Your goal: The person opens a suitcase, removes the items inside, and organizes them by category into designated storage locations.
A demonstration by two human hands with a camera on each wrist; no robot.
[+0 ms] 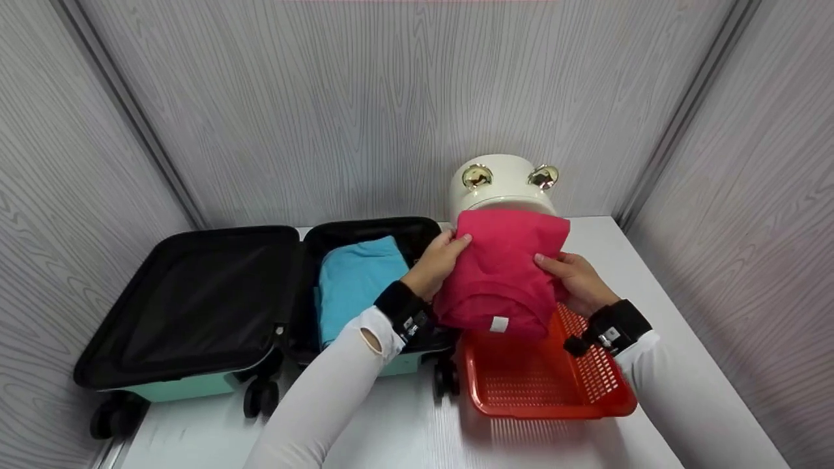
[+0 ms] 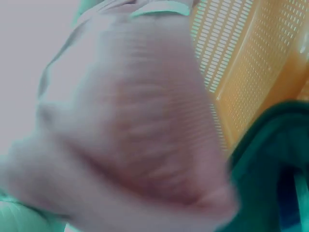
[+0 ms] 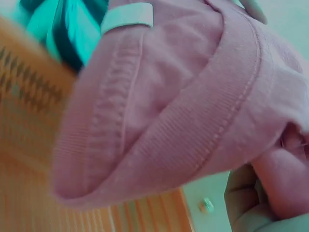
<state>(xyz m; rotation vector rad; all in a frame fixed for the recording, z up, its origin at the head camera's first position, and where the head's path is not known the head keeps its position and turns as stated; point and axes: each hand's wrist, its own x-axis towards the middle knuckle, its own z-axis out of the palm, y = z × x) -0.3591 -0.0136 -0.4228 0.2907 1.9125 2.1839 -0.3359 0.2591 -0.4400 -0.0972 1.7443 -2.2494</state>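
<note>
Both hands hold up a folded pink-red T-shirt (image 1: 505, 260), its ribbed neckline and small white label toward the head camera. On its left edge the left hand (image 1: 443, 259) pinches the cloth, thumb on top. The right hand (image 1: 578, 281) grips the opposite edge in the same way. In the right wrist view, the neckband of the T-shirt (image 3: 193, 125) fills the middle, with curled fingers (image 3: 244, 193) at lower right. Below the T-shirt is a red plastic basket (image 1: 547, 412), partly covered by it. Motion blurs the T-shirt (image 2: 140, 121) in the left wrist view.
An open suitcase (image 1: 195, 306) with black lining and mint shell lies to the left. A folded blue garment (image 1: 358, 280) sits in its right half. Behind the T-shirt stands a white rounded object (image 1: 505, 169) with two shiny gold knobs. Grey wood-grain panels (image 1: 339, 111) enclose the white table (image 1: 391, 430).
</note>
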